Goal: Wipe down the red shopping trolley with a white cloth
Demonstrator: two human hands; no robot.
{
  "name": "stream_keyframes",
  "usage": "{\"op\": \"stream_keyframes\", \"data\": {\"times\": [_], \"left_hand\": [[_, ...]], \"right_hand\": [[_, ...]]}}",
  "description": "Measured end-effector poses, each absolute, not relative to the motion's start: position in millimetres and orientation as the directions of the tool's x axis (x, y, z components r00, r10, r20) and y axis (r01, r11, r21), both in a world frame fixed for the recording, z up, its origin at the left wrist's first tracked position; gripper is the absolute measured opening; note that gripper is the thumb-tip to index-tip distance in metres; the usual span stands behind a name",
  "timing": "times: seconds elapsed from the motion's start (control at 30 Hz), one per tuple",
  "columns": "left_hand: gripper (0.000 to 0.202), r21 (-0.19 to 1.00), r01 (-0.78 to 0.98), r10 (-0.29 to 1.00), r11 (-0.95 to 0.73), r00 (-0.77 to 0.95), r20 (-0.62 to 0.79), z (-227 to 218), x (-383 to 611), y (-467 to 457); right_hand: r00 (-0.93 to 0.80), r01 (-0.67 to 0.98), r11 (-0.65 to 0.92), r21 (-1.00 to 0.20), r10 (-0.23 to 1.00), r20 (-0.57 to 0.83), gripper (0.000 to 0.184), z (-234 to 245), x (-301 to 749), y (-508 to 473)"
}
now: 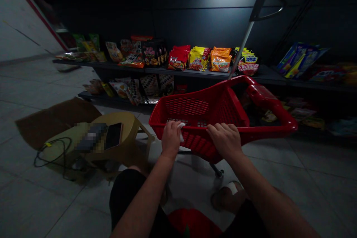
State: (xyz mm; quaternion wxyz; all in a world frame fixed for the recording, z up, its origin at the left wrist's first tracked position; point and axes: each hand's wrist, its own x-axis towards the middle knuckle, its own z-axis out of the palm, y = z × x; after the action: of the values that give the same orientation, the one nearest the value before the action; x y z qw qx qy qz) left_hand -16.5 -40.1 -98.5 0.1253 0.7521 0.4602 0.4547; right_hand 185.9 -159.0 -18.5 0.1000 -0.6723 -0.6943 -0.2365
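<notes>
A red plastic shopping cart [220, 108] with a lattice basket stands in front of me, its handle to the right. My left hand [171, 137] is closed at the near rim, pinching a white wipe [182, 131] against it; whether it is paper or cloth I cannot tell. Farther right along the same rim, my right hand [226, 139] has its fingers curled over the edge and grips it. The basket's grid bottom shows behind my hands.
Behind the cart runs a dark shelf [156, 70] with snack packets [198, 58]. To the left are a yellow stool [131, 119] bearing a phone [113, 135], a black cable [64, 152] and a cardboard piece [55, 119]. A grey pole [242, 48] rises behind the basket.
</notes>
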Motion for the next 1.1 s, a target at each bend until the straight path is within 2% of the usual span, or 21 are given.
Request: {"op": "stream_keyframes", "data": {"times": [0.1,0.17,0.27,0.33,0.4,0.5,0.63,0.8,0.87,0.97,1.03,1.1], "left_hand": [[0.03,0.42,0.673,0.769,-0.609,0.372,0.519,-91.5,-11.2,-53.1],[0.03,0.307,0.719,0.752,-0.623,0.442,0.49,-89.4,-26.0,-50.3],[0.031,0.122,0.787,0.735,-0.605,0.494,0.465,-83.2,-47.9,-41.3],[0.032,0.007,0.745,0.677,-0.666,0.602,0.424,-71.9,-45.1,-40.1],[0.03,-0.048,0.645,0.584,-0.763,0.719,0.377,-55.9,-23.3,-46.0],[0.023,-0.06,0.51,0.456,-0.858,0.811,0.366,-34.2,34.1,-63.5],[0.015,-0.014,0.459,0.406,-0.888,0.8,0.442,-28.1,105.2,-81.0],[0.041,0.063,0.334,0.31,-0.94,0.766,0.563,-53.0,105.6,-70.3],[0.043,0.094,0.358,0.344,-0.929,0.744,0.573,-69.5,73.4,-54.5],[0.035,0.143,0.437,0.426,-0.888,0.664,0.614,-90.9,12.4,-24.9],[0.03,0.194,0.474,0.479,-0.859,0.609,0.632,-95.5,-14.0,-10.1],[0.025,0.21,0.458,0.48,-0.864,0.622,0.618,-90.6,-14.7,-6.6]], "right_hand": [[-0.158,0.984,0.11,0.143,0.906,0.393,0.026,2.7,199.4,-167.8],[-0.184,0.981,0.143,0.13,0.893,0.41,0.029,22.7,222.9,-178.6],[-0.084,0.977,-0.023,0.212,0.872,0.483,0.032,48.4,268.5,-195.3],[-0.006,0.95,-0.133,0.282,0.897,0.442,0.038,55.0,293.4,-201.8],[0.075,0.922,-0.21,0.324,0.921,0.383,0.048,52.5,306.7,-202.5],[0.176,0.882,-0.336,0.331,0.886,0.429,0.058,41.5,307.8,-197.3],[0.18,0.849,-0.396,0.35,0.84,0.513,0.059,33.0,304.2,-193.9],[0.172,0.839,-0.411,0.358,0.823,0.541,0.056,29.7,318.0,-199.0],[0.164,0.843,-0.401,0.357,0.826,0.54,0.056,27.5,322.8,-200.5],[0.165,0.849,-0.402,0.344,0.82,0.548,0.057,24.6,321.9,-200.4],[0.166,0.857,-0.398,0.328,0.815,0.556,0.057,24.1,314.8,-199.1],[0.172,0.868,-0.397,0.298,0.804,0.569,0.057,24.6,303.1,-196.9]]}}
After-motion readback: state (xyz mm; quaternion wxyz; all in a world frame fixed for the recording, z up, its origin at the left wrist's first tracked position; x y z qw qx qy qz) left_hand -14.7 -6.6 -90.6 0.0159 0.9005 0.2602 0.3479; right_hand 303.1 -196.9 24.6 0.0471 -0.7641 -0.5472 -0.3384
